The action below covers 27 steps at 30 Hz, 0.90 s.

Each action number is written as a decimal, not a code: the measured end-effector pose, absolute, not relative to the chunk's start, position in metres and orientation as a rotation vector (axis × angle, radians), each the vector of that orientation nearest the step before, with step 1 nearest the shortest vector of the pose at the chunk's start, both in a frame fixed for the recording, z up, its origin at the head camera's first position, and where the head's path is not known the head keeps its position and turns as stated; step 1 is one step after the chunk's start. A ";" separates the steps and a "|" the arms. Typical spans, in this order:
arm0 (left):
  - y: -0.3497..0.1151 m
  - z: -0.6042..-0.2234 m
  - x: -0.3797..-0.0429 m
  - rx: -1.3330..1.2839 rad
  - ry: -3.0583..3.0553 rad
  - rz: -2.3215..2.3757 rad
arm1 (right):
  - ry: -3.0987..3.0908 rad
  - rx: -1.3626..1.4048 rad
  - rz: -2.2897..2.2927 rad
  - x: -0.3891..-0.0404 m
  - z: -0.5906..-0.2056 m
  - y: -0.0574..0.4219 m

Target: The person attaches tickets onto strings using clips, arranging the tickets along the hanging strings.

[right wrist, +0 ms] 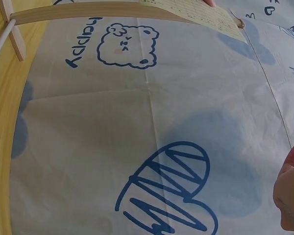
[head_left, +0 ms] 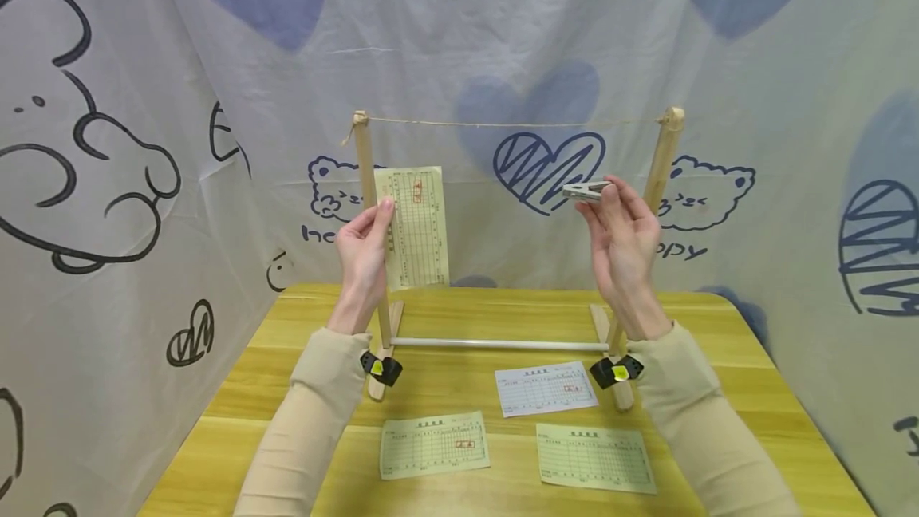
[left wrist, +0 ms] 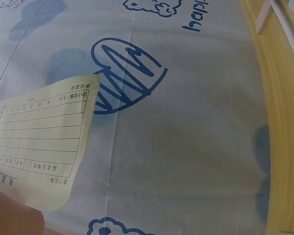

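Observation:
My left hand pinches a pale yellow receipt slip by its left edge, thumb in front, beside the left post. The slip hangs upright below the level of the string, its printed grid and red stamp facing me. In the left wrist view the same slip shows black printed lines and characters. Off to the right, my right hand holds a grey clothespin between thumb and fingers, its tip pointing left, also below the string. Only part of the right hand shows at the edge of the right wrist view.
A wooden frame with a left post and right post stands on the table, joined low down by a white rod. Two yellow slips and a white slip lie in front. Behind hangs a patterned cloth.

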<state>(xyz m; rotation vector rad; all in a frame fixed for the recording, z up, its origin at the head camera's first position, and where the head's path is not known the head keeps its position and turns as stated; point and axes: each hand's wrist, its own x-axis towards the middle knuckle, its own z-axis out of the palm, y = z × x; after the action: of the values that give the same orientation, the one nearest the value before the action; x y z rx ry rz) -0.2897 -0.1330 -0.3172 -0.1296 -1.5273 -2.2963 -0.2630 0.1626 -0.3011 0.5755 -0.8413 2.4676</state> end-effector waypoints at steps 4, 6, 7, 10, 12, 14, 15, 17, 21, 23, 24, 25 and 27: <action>-0.132 -0.314 -0.291 -0.132 -1.526 -2.293 | -0.837 0.555 2.470 -0.265 -0.295 0.160; -0.132 -0.312 -0.292 -0.134 -1.529 -2.289 | -0.847 0.548 2.472 -0.267 -0.291 0.158; -0.132 -0.312 -0.293 -0.136 -1.529 -2.288 | -0.863 0.543 2.468 -0.267 -0.289 0.158; -0.133 -0.310 -0.295 -0.136 -1.526 -2.282 | -0.917 0.528 2.452 -0.268 -0.284 0.155; -0.133 -0.309 -0.296 -0.131 -1.528 -2.276 | -0.936 0.521 2.450 -0.269 -0.280 0.153; -0.133 -0.308 -0.297 -0.123 -1.530 -2.274 | -0.953 0.523 2.444 -0.271 -0.277 0.151; -0.133 -0.308 -0.298 -0.121 -1.534 -2.273 | -0.962 0.528 2.441 -0.272 -0.275 0.149; -0.133 -0.307 -0.298 -0.115 -1.542 -2.268 | -0.981 0.549 2.425 -0.274 -0.272 0.147; -0.134 -0.305 -0.299 -0.107 -1.569 -2.250 | -1.056 0.595 2.350 -0.277 -0.266 0.142; -0.134 -0.303 -0.300 -0.106 -1.576 -2.247 | -1.073 0.613 2.330 -0.279 -0.262 0.140; -0.134 -0.303 -0.300 -0.107 -1.580 -2.242 | -1.080 0.622 2.322 -0.280 -0.260 0.139; -0.134 -0.302 -0.301 -0.108 -1.579 -2.244 | -1.086 0.629 2.315 -0.280 -0.258 0.138; -0.134 -0.301 -0.302 -0.110 -1.574 -2.246 | -1.100 0.636 2.306 -0.282 -0.254 0.136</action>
<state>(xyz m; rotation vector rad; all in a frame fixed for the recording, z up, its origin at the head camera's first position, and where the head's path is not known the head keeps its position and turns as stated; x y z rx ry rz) -0.3017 -0.1341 -0.3013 -0.1098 -1.5743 -2.2456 -0.2820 0.1363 -0.2537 0.6358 -1.0997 2.3056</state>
